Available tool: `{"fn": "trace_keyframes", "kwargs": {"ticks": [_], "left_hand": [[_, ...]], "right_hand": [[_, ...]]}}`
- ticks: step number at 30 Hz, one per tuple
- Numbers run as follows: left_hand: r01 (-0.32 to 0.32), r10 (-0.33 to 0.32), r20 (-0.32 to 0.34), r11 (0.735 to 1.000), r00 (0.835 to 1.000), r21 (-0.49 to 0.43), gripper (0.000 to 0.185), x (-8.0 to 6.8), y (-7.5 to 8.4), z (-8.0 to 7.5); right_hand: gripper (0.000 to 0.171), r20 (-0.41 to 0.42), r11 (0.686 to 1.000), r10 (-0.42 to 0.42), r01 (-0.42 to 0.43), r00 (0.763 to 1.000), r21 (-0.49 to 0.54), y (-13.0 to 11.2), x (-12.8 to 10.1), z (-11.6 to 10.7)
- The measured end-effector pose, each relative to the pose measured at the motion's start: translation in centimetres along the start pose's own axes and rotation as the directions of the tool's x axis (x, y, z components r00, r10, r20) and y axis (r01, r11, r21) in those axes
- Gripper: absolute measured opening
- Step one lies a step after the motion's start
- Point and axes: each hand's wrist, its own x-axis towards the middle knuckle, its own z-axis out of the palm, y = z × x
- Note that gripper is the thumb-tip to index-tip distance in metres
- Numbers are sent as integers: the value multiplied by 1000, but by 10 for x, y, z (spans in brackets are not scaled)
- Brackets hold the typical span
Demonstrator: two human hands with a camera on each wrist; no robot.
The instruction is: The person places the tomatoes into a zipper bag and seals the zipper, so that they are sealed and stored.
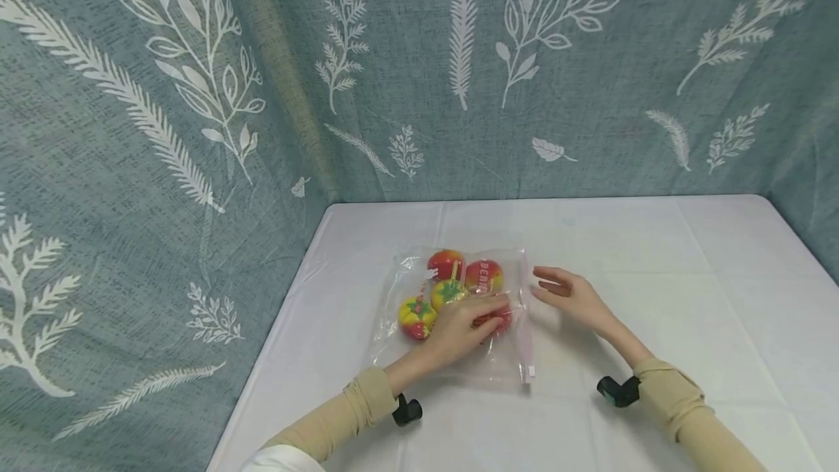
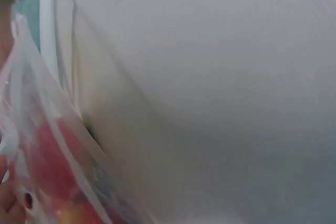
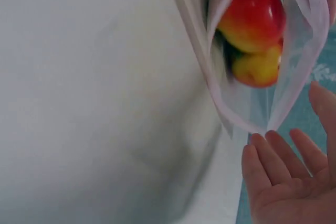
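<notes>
A clear zip bag [image 1: 387, 337] with a pinkish zip edge lies on the white table. Inside are several round, glossy red-and-yellow fruits [image 3: 254, 17], some with green star-shaped tops. My left hand [image 1: 462, 325] reaches across the bag from the lower left. Its fingers and thumb curve around the bag near a red fruit [image 1: 502, 319] by the mouth, partly hiding it. Just right of the mouth is my right hand [image 1: 570, 297], holding nothing, its fingers pointing at the bag. In the right wrist view the bag's mouth gapes, and that hand's fingertips [image 3: 254, 153] lie close beside the rim.
The white tablecloth [image 1: 695, 275] shows light creases. Blue-green curtains [image 1: 419, 57] with white leaf prints hang behind the table and at both sides. A black wrist camera [image 1: 408, 411] sits below the left wrist, another [image 1: 618, 390] below the right.
</notes>
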Motion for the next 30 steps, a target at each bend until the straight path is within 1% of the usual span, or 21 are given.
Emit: {"fn": "trace_keyframes", "kwargs": {"ticks": [4, 8, 11, 14, 16, 18, 21, 23, 25, 28, 30], "left_hand": [[-102, 103, -17, 993, 995, 58, 32, -4, 10, 2], [-214, 216, -13, 972, 976, 102, 35, -12, 23, 7], [-262, 263, 2, 958, 965, 116, 41, -19, 34, 14], [-263, 262, 20, 959, 965, 110, 48, -27, 43, 22], [-246, 246, 19, 966, 969, 84, 51, -33, 47, 28], [-229, 229, 13, 970, 973, 82, 52, -38, 50, 33], [-217, 218, 10, 967, 976, 131, 54, -45, 53, 39], [-211, 211, 19, 959, 977, 191, 54, -48, 54, 40], [-201, 199, 35, 952, 979, 229, 54, -49, 54, 41], [-190, 181, 59, 951, 982, 244, 52, -48, 54, 42], [-194, 184, 64, 949, 981, 247, 50, -47, 53, 42]], "right_hand": [[52, -68, 999, -2, -1, 998, -48, 1, 11, -12], [48, -122, 995, -16, 3, 992, -104, 3, 24, -20], [45, -133, 987, -34, 13, 991, -158, 8, 35, -22], [43, -125, 982, -48, 24, 991, -185, 15, 44, -24], [41, -118, 982, -55, 32, 991, -187, 19, 49, -24], [41, -110, 983, -70, 50, 991, -174, 23, 55, -23], [42, -95, 985, -102, 87, 990, -150, 25, 63, -20], [43, -84, 985, -126, 114, 989, -132, 25, 68, -18], [44, -77, 981, -156, 145, 985, -128, 24, 73, -15], [43, -70, 975, -193, 183, 979, -128, 21, 78, -11], [41, -70, 972, -206, 196, 976, -131, 20, 80, -8]]}}
